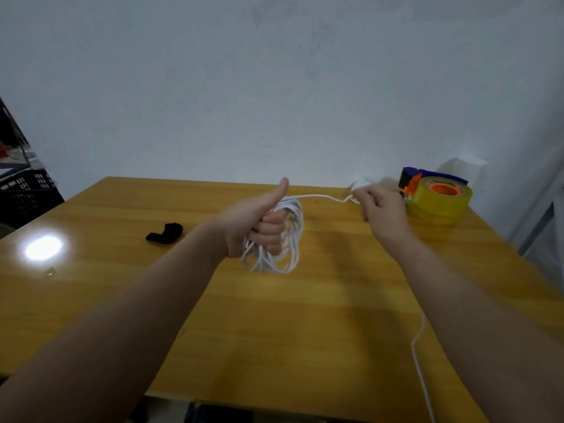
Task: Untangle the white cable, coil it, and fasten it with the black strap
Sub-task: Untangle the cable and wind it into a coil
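My left hand (259,222) is held above the middle of the table, thumb up, fingers closed through several loops of the white cable (290,239) that hang around it as a coil. One strand runs taut from the coil's top to my right hand (381,209), which pinches it to the right. The cable's loose tail (419,346) trails under my right forearm and off the table's front edge. The black strap (166,232) lies crumpled on the table, left of my left hand and apart from it.
A yellow tape roll in an orange and blue dispenser (438,196) stands at the table's back right, just behind my right hand. The wooden table (91,300) meets a pale wall. A black crate (27,190) sits off the left edge.
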Action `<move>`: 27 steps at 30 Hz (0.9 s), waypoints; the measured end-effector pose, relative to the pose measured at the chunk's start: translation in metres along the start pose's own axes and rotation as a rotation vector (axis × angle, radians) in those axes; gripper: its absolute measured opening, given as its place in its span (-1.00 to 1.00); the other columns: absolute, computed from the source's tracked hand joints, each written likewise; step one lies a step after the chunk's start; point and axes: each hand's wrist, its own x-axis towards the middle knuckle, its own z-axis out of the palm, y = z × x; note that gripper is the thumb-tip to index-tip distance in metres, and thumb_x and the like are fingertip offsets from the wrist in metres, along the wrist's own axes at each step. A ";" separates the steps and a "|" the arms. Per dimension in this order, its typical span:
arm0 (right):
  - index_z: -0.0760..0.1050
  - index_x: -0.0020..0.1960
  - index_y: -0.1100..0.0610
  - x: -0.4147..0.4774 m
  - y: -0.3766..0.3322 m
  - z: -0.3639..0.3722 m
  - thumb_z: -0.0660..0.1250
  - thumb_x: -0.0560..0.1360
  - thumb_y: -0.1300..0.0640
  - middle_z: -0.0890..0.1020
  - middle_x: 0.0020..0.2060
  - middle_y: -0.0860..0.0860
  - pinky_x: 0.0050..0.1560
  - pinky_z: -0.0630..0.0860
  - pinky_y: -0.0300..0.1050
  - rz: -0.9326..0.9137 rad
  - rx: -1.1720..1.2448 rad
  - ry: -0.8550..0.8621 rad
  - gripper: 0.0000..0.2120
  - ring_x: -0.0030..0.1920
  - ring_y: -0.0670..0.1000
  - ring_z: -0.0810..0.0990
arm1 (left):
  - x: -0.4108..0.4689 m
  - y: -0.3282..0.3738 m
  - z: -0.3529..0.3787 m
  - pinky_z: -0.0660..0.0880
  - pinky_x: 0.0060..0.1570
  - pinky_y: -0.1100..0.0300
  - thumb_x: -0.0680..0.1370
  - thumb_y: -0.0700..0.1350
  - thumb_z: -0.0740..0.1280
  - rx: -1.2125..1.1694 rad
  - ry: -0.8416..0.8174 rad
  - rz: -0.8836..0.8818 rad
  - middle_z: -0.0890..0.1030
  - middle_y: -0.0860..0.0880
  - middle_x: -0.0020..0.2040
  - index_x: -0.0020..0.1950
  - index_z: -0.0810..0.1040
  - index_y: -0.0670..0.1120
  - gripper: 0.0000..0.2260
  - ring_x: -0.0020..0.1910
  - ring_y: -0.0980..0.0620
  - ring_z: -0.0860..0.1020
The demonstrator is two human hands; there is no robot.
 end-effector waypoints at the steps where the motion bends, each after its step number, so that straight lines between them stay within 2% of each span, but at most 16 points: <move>1: 0.55 -0.21 0.08 -0.005 0.006 0.004 0.22 0.58 0.06 0.46 -0.46 -0.06 -0.32 0.31 -0.14 0.019 -0.036 0.012 -0.76 -0.43 -0.14 0.38 | -0.002 0.002 0.006 0.27 -0.52 0.29 0.48 0.25 0.09 -0.085 -0.076 0.026 0.02 0.08 -0.59 -0.59 0.24 0.01 -0.50 -0.62 0.08 -0.01; 4: 0.46 -0.24 0.03 -0.019 0.010 0.023 0.12 0.61 -0.02 0.42 -0.45 -0.08 -0.34 0.25 -0.08 0.092 -0.190 -0.031 -0.70 -0.38 -0.04 0.38 | 0.001 0.008 0.017 0.33 -0.50 0.29 0.50 0.08 0.20 -0.298 -0.141 0.172 0.06 0.09 -0.64 -0.57 0.29 -0.01 -0.55 -0.71 0.17 0.10; 6: 0.46 -0.17 0.04 -0.025 0.009 0.035 0.06 0.63 0.00 0.43 -0.40 -0.09 -0.33 0.25 -0.07 0.116 -0.296 -0.111 -0.70 -0.31 0.01 0.41 | 0.008 0.012 0.017 0.37 -0.50 0.29 0.51 -0.03 0.21 -0.412 -0.045 0.241 0.16 0.10 -0.68 -0.57 0.27 -0.02 -0.57 -0.72 0.18 0.17; 9: 0.46 -0.13 0.03 -0.029 0.013 0.044 0.05 0.63 0.06 0.45 -0.34 -0.08 -0.25 0.32 -0.04 0.130 -0.281 -0.195 -0.73 -0.23 0.05 0.44 | 0.013 0.016 0.010 0.42 -0.46 0.27 0.58 -0.07 0.18 -0.553 0.120 0.272 0.20 0.07 -0.66 -0.56 0.24 -0.02 -0.52 -0.69 0.15 0.20; 10: 0.46 -0.13 0.02 -0.030 0.014 0.045 0.05 0.64 0.06 0.48 -0.31 -0.05 -0.22 0.34 -0.04 0.134 -0.274 -0.235 -0.74 -0.20 0.08 0.47 | 0.014 0.016 0.008 0.46 -0.41 0.25 0.59 -0.07 0.18 -0.576 0.145 0.292 0.27 0.06 -0.64 -0.56 0.24 -0.02 -0.51 -0.65 0.14 0.28; 11: 0.48 -0.10 0.03 -0.030 0.015 0.045 0.05 0.64 0.06 0.52 -0.25 0.00 -0.19 0.34 -0.05 0.133 -0.274 -0.289 -0.73 -0.13 0.12 0.49 | 0.014 0.016 0.005 0.52 -0.32 0.21 0.60 -0.07 0.18 -0.583 0.160 0.317 0.41 0.04 -0.57 -0.56 0.26 -0.03 -0.50 -0.56 0.13 0.42; 12: 0.51 -0.05 0.05 -0.029 0.016 0.047 0.05 0.64 0.07 0.55 -0.14 0.05 -0.15 0.34 -0.07 0.137 -0.277 -0.355 -0.73 -0.04 0.15 0.51 | 0.014 0.015 0.005 0.56 -0.18 0.16 0.61 -0.06 0.18 -0.578 0.168 0.338 0.59 -0.01 -0.41 -0.56 0.28 -0.05 -0.50 -0.37 0.09 0.58; 13: 0.53 0.03 0.09 -0.029 0.015 0.048 0.05 0.65 0.08 0.58 -0.02 0.10 -0.11 0.33 -0.11 0.146 -0.285 -0.424 -0.71 0.05 0.16 0.51 | 0.013 0.015 0.005 0.56 -0.01 0.07 0.61 -0.06 0.17 -0.571 0.171 0.350 0.69 -0.08 -0.17 -0.56 0.30 -0.06 -0.50 -0.09 0.03 0.65; 14: 0.53 0.13 0.10 -0.030 0.014 0.049 0.04 0.65 0.08 0.58 0.10 0.12 -0.05 0.33 -0.14 0.160 -0.302 -0.493 -0.70 0.13 0.16 0.50 | 0.013 0.016 0.008 0.51 0.12 -0.03 0.62 -0.06 0.16 -0.563 0.177 0.356 0.68 -0.14 0.04 -0.55 0.30 -0.06 -0.50 0.14 -0.02 0.60; 15: 0.50 0.24 0.07 -0.030 0.012 0.049 0.05 0.65 0.09 0.55 0.21 0.11 0.03 0.36 -0.15 0.157 -0.336 -0.560 -0.70 0.20 0.15 0.48 | 0.013 0.016 0.010 0.47 0.17 -0.09 0.62 -0.05 0.15 -0.560 0.192 0.358 0.63 -0.16 0.17 -0.53 0.30 -0.07 -0.51 0.28 -0.05 0.52; 18: 0.20 0.47 -0.16 -0.033 0.007 0.044 0.03 0.63 0.17 0.42 0.39 0.04 0.22 0.39 -0.03 0.015 -0.622 -0.740 -0.54 0.33 0.12 0.42 | 0.016 0.018 0.010 0.39 0.26 -0.10 0.63 -0.03 0.16 -0.585 0.326 0.334 0.51 -0.17 0.33 -0.42 0.30 -0.06 -0.59 0.41 -0.07 0.37; 20: -0.01 0.50 -0.25 -0.036 -0.002 0.036 -0.03 0.60 0.22 0.43 0.34 0.06 0.12 0.39 0.00 -0.122 -0.866 -0.828 -0.43 0.30 0.15 0.43 | 0.019 0.016 -0.001 0.35 0.29 -0.05 0.63 -0.01 0.16 -0.584 0.437 0.309 0.46 -0.16 0.36 -0.35 0.31 -0.07 -0.64 0.38 -0.07 0.38; 21: -0.06 0.50 -0.27 -0.038 -0.004 0.033 -0.05 0.59 0.24 0.45 0.26 0.09 0.02 0.38 -0.01 -0.191 -0.940 -0.841 -0.39 0.24 0.16 0.46 | 0.019 0.014 -0.009 0.40 0.20 0.00 0.63 -0.01 0.17 -0.586 0.485 0.304 0.47 -0.15 0.30 -0.32 0.33 -0.08 -0.67 0.27 -0.06 0.44; 23: -0.07 0.50 -0.27 -0.040 -0.005 0.028 -0.04 0.57 0.27 0.46 0.13 0.08 -0.13 0.32 -0.06 -0.306 -0.995 -0.818 -0.35 0.12 0.15 0.50 | 0.021 0.011 -0.020 0.43 -0.04 0.07 0.63 -0.03 0.18 -0.595 0.567 0.300 0.47 -0.11 0.04 -0.23 0.38 -0.10 -0.73 -0.05 -0.02 0.48; 25: 0.04 0.50 -0.23 -0.043 -0.005 0.024 0.01 0.56 0.29 0.43 0.06 0.02 -0.18 0.26 -0.09 -0.384 -0.971 -0.782 -0.37 0.05 0.09 0.49 | 0.024 0.004 -0.024 0.44 -0.19 0.13 0.63 -0.05 0.20 -0.551 0.650 0.277 0.40 -0.06 -0.15 -0.19 0.41 -0.11 -0.77 -0.22 0.01 0.43; 27: 0.30 0.39 -0.18 -0.043 -0.013 0.024 0.09 0.59 0.21 0.37 -0.06 -0.05 -0.21 0.19 -0.12 -0.491 -0.923 -0.762 -0.55 -0.07 -0.01 0.40 | 0.028 -0.003 -0.020 0.41 -0.25 0.14 0.61 -0.07 0.23 -0.450 0.707 0.238 0.39 -0.06 -0.22 -0.19 0.44 -0.10 -0.79 -0.29 0.01 0.43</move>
